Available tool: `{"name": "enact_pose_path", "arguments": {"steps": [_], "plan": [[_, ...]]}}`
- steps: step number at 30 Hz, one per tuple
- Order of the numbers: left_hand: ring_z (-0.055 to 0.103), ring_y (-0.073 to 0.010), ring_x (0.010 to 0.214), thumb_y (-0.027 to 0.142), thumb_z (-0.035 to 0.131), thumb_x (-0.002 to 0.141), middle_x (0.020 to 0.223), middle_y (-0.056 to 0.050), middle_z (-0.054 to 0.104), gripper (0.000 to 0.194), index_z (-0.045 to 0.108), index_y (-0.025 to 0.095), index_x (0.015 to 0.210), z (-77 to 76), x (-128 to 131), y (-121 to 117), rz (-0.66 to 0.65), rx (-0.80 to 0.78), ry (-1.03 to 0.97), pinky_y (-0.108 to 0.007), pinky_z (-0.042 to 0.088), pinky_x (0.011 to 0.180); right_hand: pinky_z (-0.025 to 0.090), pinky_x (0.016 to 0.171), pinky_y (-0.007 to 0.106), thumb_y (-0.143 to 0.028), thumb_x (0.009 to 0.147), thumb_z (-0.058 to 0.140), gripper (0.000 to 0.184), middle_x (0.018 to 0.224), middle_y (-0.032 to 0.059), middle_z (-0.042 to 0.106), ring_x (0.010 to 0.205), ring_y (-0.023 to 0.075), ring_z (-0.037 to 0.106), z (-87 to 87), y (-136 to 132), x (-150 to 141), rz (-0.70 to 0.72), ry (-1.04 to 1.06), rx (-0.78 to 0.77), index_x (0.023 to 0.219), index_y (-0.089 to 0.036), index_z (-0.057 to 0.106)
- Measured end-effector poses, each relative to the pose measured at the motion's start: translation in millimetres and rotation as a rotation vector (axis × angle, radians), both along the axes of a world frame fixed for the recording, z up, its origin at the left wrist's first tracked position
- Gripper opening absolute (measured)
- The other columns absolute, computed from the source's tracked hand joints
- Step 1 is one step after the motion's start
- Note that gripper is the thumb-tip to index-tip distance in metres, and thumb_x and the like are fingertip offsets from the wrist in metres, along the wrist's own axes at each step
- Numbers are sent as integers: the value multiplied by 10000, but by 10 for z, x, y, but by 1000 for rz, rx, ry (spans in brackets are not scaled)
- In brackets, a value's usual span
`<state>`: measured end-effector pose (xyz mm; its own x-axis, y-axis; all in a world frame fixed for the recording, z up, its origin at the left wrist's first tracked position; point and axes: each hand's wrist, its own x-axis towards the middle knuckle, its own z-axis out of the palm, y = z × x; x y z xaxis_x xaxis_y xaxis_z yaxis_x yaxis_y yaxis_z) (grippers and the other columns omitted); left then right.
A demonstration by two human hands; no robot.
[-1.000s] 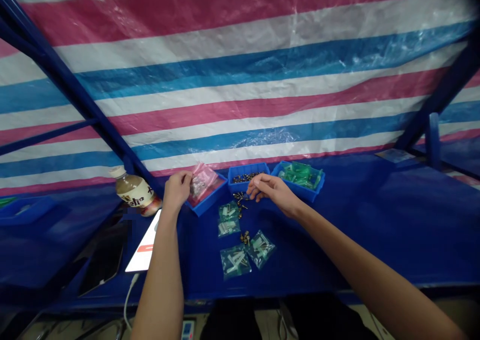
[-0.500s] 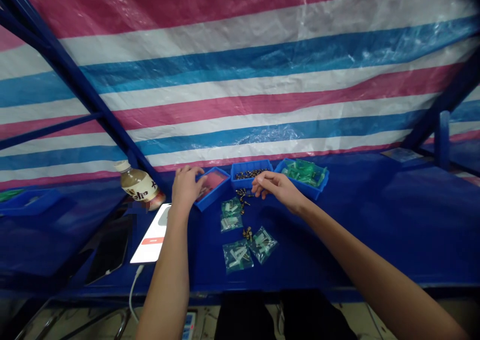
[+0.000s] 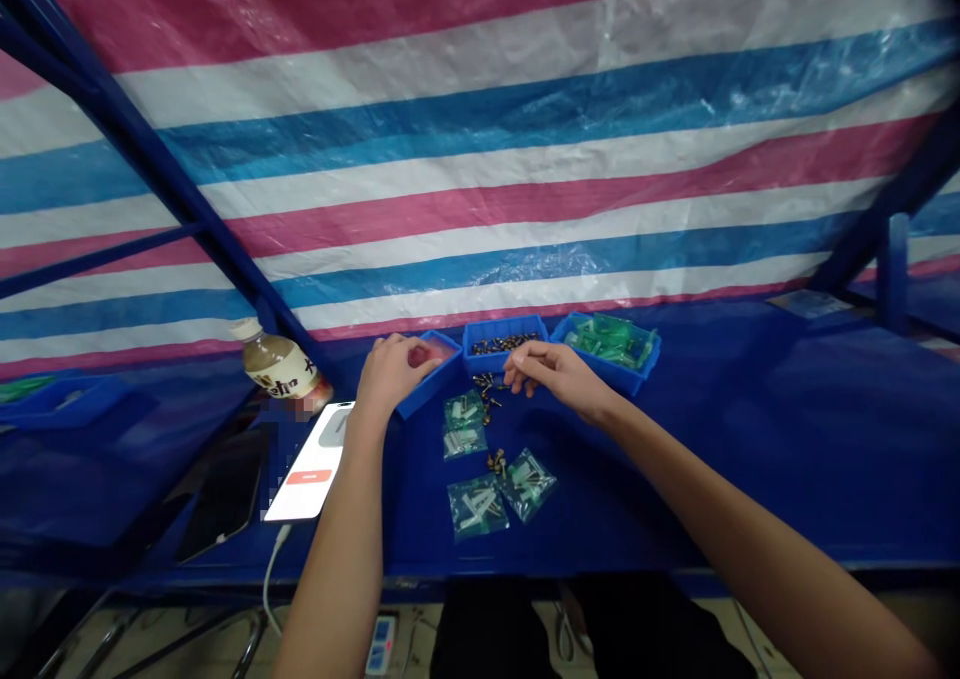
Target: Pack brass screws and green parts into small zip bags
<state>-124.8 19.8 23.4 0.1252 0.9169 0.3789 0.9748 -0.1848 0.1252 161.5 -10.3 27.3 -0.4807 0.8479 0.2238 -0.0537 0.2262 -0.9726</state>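
My left hand (image 3: 390, 374) is curled shut at the near corner of a blue plastic bin (image 3: 431, 371), which has a pink plastic bag (image 3: 442, 351) lying in it. My right hand (image 3: 551, 374) hangs with its fingers bent down just in front of a second blue bin (image 3: 501, 344) full of small brass fittings. Loose brass fittings (image 3: 486, 389) lie under those fingertips, and I cannot tell whether the hand holds one. Several small clear bags of green and white parts (image 3: 477, 507) lie on the blue table (image 3: 712, 459) nearer me.
A blue bin of green parts (image 3: 611, 342) stands to the right. On the left are a bottle of tea-coloured drink (image 3: 279, 366), a white phone (image 3: 304, 479) with a cable, and a dark tablet (image 3: 223, 494). A striped tarpaulin (image 3: 525, 159) and blue frame bars rise behind.
My left hand has let go of the pink bag, which now lies in its bin, and has moved right to the bin's corner. My right hand has barely moved.
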Motion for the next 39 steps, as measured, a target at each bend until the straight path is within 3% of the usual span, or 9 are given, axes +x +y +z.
{"name": "enact_pose_path", "arguments": {"steps": [6, 10, 12, 15, 19, 22, 26, 31, 39], "plan": [[568, -263, 1021, 500, 553, 876, 1055, -89, 661, 340, 671, 228, 1041, 83, 58, -42, -5, 124, -92, -382, 405, 940, 446, 581, 295, -440, 889, 568, 266, 811, 73, 676, 666, 163, 608, -64, 37, 16, -65, -100, 58, 843, -181, 612], [614, -227, 947, 414, 390, 973, 1013, -82, 677, 383, 532, 186, 1245, 242, 244, -180, 161, 392, -310, -329, 431, 859, 415, 573, 283, -354, 887, 589, 169, 651, 3, 614, 564, 140, 541, -201, 48, -3, -114, -384, 322, 868, -198, 650], [633, -211, 872, 391, 337, 995, 954, -76, 684, 359, 554, 179, 1188, 251, 409, -243, 189, 455, -346, -304, 434, 795, 414, 591, 282, -300, 898, 578, 145, 654, -3, 603, 576, 142, 536, -263, 12, -44, -72, -531, 479, 964, -217, 676], [646, -184, 773, 389, 348, 999, 865, -50, 699, 335, 621, 203, 1055, 143, 708, -309, -100, 321, -223, -270, 426, 714, 464, 774, 335, -217, 920, 532, 274, 923, 67, 646, 847, 196, 593, -321, -82, -134, 57, -645, 717, 1157, -250, 666], [656, -176, 709, 419, 376, 992, 792, -47, 707, 345, 651, 211, 980, -58, 1011, -353, -329, 168, -106, -257, 411, 629, 408, 952, 517, -184, 939, 474, 363, 1303, 134, 520, 1259, 323, 404, -356, -176, -205, 139, -786, 904, 1232, -313, 646], [654, -173, 652, 436, 382, 989, 729, -30, 696, 339, 629, 214, 1059, -137, 1076, -362, -316, 125, -134, -251, 405, 590, 413, 927, 546, -222, 954, 480, 328, 1346, 128, 497, 1310, 352, 342, -374, -177, -210, 155, -867, 902, 1212, -321, 657], [660, -180, 651, 443, 398, 981, 682, -4, 668, 352, 559, 220, 1201, -152, 1058, -348, -261, 86, -222, -248, 409, 589, 413, 926, 481, -270, 932, 557, 233, 1255, 128, 566, 1233, 315, 425, -387, -148, -245, 100, -857, 939, 1116, -251, 699], [642, -173, 622, 432, 350, 994, 675, 4, 644, 335, 571, 234, 1147, -126, 1017, -317, -234, 70, -325, -246, 381, 564, 423, 869, 409, -251, 950, 523, 201, 1091, 114, 627, 1043, 257, 521, -386, -128, -286, 64, -835, 944, 986, -194, 713], [622, -176, 596, 410, 324, 1001, 693, -18, 660, 361, 616, 217, 1087, -115, 897, -241, -162, 118, -336, -255, 347, 561, 474, 821, 335, -168, 916, 553, 173, 980, 86, 642, 895, 195, 596, -433, 76, -86, 97, -633, 704, 1030, -179, 682]]}}
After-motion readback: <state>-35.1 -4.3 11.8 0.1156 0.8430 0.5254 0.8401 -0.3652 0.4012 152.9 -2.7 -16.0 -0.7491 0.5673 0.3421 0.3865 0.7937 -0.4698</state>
